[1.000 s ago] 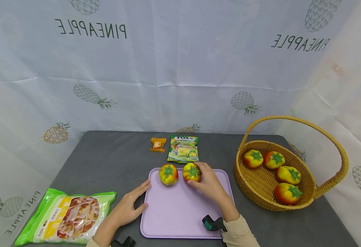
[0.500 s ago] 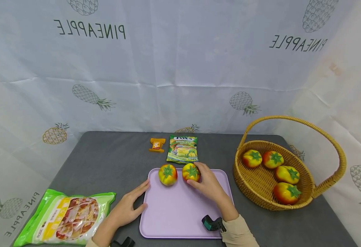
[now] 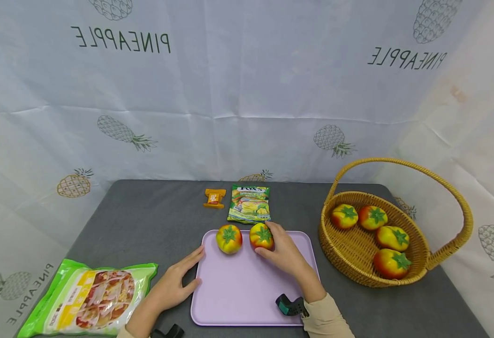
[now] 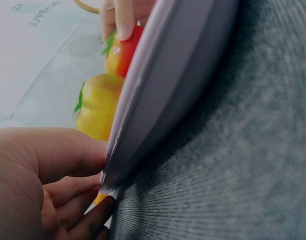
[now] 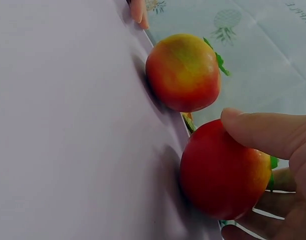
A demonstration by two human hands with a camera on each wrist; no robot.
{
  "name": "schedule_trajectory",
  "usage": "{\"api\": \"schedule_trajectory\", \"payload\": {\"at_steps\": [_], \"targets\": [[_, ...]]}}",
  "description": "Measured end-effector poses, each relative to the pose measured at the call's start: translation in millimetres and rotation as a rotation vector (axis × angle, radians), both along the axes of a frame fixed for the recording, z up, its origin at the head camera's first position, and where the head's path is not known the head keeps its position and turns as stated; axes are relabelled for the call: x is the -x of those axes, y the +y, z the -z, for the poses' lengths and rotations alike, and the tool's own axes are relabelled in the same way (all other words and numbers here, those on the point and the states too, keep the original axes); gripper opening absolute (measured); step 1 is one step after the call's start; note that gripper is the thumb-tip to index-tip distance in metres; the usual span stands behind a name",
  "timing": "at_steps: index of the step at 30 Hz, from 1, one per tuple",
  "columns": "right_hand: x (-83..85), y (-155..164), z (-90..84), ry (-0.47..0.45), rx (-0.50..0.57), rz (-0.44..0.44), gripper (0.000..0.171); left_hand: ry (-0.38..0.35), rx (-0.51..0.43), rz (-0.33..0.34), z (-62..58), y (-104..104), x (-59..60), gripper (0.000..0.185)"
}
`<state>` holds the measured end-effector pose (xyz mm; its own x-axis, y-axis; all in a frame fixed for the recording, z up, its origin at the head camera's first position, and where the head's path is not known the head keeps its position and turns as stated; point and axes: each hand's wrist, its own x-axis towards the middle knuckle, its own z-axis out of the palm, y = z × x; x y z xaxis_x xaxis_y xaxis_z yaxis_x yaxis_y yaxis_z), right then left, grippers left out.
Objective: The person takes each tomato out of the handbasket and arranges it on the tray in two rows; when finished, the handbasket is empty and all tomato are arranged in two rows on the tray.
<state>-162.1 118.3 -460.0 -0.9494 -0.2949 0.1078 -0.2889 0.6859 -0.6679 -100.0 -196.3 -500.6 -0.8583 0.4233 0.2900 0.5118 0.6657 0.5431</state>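
Observation:
In the head view, my right hand [image 3: 286,251] grips a yellow-and-red tomato [image 3: 260,236] at the back of a lilac tray [image 3: 247,291]. The right wrist view has the thumb on the red side of this tomato [image 5: 220,175], fingers curling round behind it. Just left of it on the tray sits a second tomato [image 3: 229,239], touched by neither hand. My left hand [image 3: 172,284] lies at the tray's left edge, fingers fairly straight. Thumb and fingertips touch the rim [image 4: 128,115] in the left wrist view.
A wicker basket [image 3: 339,251] with a tall handle stands on the right, several tomatoes inside. Behind the tray lie a green Fox's candy bag [image 3: 250,204] and a small orange packet [image 3: 215,198]. A large green-edged food bag [image 3: 90,298] lies at the left front.
The hands, tomatoes and tray keep their places. Only the head view shifts very slightly.

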Motion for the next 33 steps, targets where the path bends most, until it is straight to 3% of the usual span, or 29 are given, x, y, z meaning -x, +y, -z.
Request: {"api": "schedule_trajectory", "payload": {"at_steps": [8, 16, 26, 33], "targets": [[-1.0, 1, -1.3, -0.048, -0.015, 0.014, 0.084, -0.002, 0.003, -0.001, -0.5, 0, 0.0, 0.061], [-1.8, 11, -15.3, -0.031, -0.001, 0.045, 0.085, 0.004, 0.002, -0.001, 0.3, 0, 0.0, 0.060], [-3.3, 39, -38.5, 0.084, 0.000, 0.090, 0.082, 0.006, 0.001, -0.011, 0.7, -1, -0.2, 0.058], [-3.4, 74, -44.0, 0.190, 0.028, 0.190, 0.076, 0.012, -0.002, -0.002, 1.2, -1, 0.5, 0.058]]}}
